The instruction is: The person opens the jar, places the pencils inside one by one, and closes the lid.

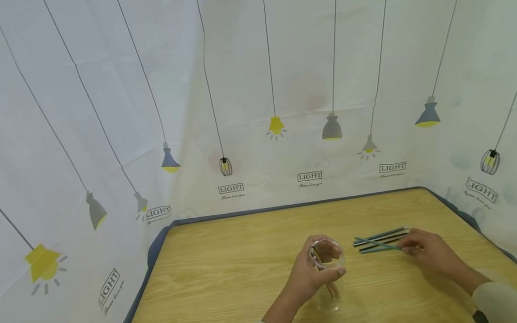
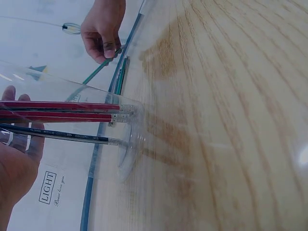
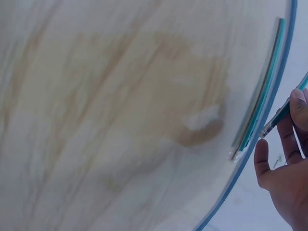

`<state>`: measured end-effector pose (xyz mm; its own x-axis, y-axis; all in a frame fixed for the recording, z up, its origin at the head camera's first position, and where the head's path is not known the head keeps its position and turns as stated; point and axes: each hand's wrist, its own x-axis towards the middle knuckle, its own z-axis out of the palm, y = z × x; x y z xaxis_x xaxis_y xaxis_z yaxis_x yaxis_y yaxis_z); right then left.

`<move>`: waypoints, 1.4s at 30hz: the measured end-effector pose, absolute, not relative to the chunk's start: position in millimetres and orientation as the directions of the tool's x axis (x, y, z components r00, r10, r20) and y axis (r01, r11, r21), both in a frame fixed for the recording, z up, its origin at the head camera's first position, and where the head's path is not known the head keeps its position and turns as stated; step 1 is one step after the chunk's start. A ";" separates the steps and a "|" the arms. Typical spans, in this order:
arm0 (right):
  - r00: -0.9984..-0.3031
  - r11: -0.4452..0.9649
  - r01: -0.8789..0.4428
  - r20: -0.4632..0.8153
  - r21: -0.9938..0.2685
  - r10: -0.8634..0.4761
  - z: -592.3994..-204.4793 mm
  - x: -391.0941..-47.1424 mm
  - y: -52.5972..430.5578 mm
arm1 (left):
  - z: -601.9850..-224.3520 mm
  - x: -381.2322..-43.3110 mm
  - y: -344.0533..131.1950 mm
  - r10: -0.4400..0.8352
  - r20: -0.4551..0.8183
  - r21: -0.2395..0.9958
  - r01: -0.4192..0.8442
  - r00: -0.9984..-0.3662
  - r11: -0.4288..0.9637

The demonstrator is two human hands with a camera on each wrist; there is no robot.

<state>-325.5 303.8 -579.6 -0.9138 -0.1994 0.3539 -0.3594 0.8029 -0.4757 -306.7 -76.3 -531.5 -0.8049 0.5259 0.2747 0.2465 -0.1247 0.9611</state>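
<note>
My left hand (image 1: pixel 305 276) grips a tall clear cup (image 2: pixel 131 166) around its upper part, its round mouth facing up in the head view. Inside stand red pencils (image 2: pixel 62 117) and a dark pencil (image 2: pixel 72 136), their metal-ferruled ends down by the cup's base. To the right, my right hand (image 1: pixel 432 252) pinches a green pencil (image 3: pixel 280 114) near its ferruled end between thumb and fingers. This pencil slants over several other pencils (image 1: pixel 382 234), green and dark ones, lying side by side on the table.
The wood-grain table (image 1: pixel 220 266) has a dark blue edge (image 1: pixel 261 211) along its back and sides. Behind it hangs a pale curtain (image 1: pixel 245 84) printed with lamps and the word LIGHT.
</note>
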 end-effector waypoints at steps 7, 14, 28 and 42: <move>-0.946 0.723 -0.304 0.282 -0.620 -0.157 -566.8 -320.9 289.7 | -533.0 -307.0 -76.9 0.526 0.263 0.964 0.239 -0.809 -0.116; -0.952 0.678 -0.289 0.279 -0.676 -0.127 -552.3 -318.7 277.8 | -534.0 -306.4 -77.1 0.527 0.285 0.958 0.262 -0.801 -0.121; -0.983 0.390 -0.169 0.183 -0.905 0.000 -506.8 -315.2 251.5 | -535.2 -308.4 -79.0 0.534 0.307 0.951 0.275 -0.788 -0.140; -0.976 0.084 -0.199 0.190 -0.976 -0.102 -467.7 -303.8 222.0 | -535.2 -310.8 -77.2 0.539 0.284 0.959 0.245 -0.793 -0.144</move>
